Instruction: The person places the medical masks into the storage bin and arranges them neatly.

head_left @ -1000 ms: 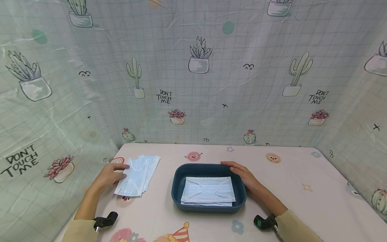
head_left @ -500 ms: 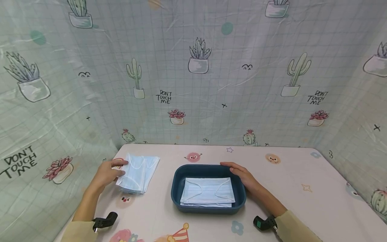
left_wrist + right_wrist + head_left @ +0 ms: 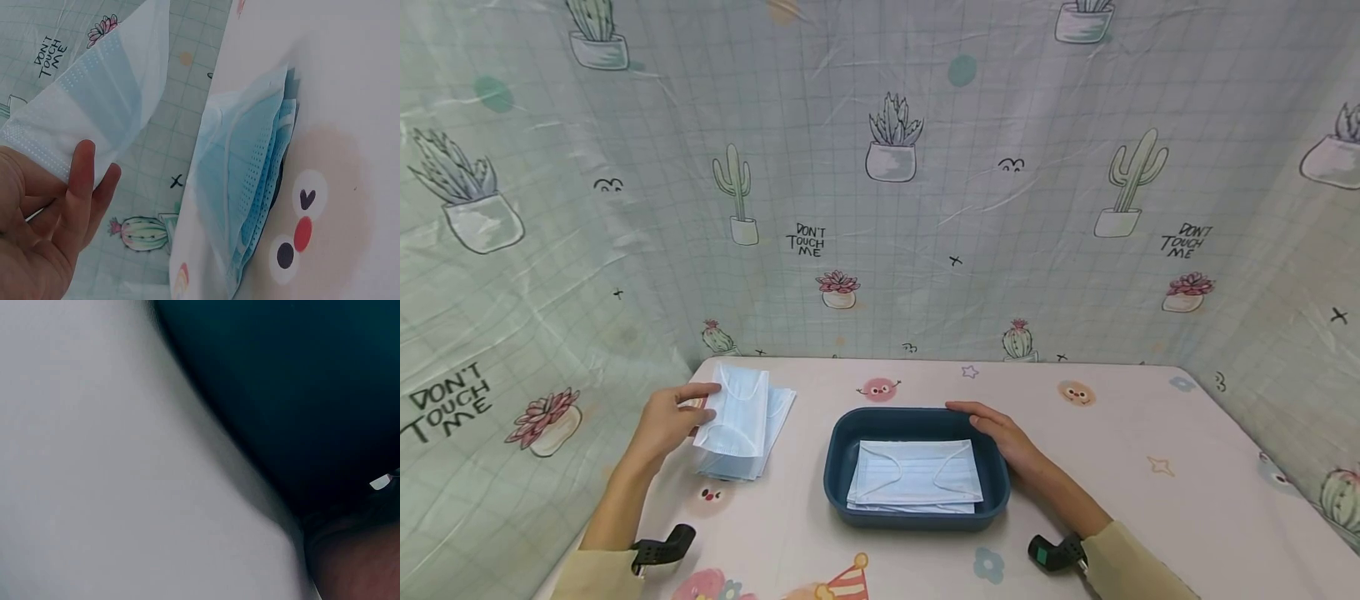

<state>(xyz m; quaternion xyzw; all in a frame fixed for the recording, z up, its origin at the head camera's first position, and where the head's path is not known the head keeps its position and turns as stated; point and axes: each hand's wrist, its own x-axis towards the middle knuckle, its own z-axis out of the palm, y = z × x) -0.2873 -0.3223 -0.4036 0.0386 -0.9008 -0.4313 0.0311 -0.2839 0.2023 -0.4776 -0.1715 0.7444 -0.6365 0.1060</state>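
In the head view my left hand (image 3: pixel 668 422) pinches a light blue face mask (image 3: pixel 739 414) by its left edge. The mask is raised over a small pile of face masks (image 3: pixel 779 421) on the table. From the left wrist, the held mask (image 3: pixel 106 94) hangs apart from the layered pile (image 3: pixel 240 181). My right hand (image 3: pixel 1004 435) rests on the back right corner of a dark blue plastic bin (image 3: pixel 917 521), fingers along the rim. Inside the bin lies a stack of face masks (image 3: pixel 917 472), ear loops on top. The right wrist view shows mostly the bin's outer wall (image 3: pixel 287 394).
A pale tablecloth (image 3: pixel 1097 467) with cartoon prints covers the table. Behind and at the sides hangs a curtain (image 3: pixel 955 208) printed with potted cacti. Each wrist wears a black camera, such as the left one (image 3: pixel 664 546).
My left hand has lifted one mask off the pile and shifted it slightly up and away from me. My right hand and the bin have stayed where they were.
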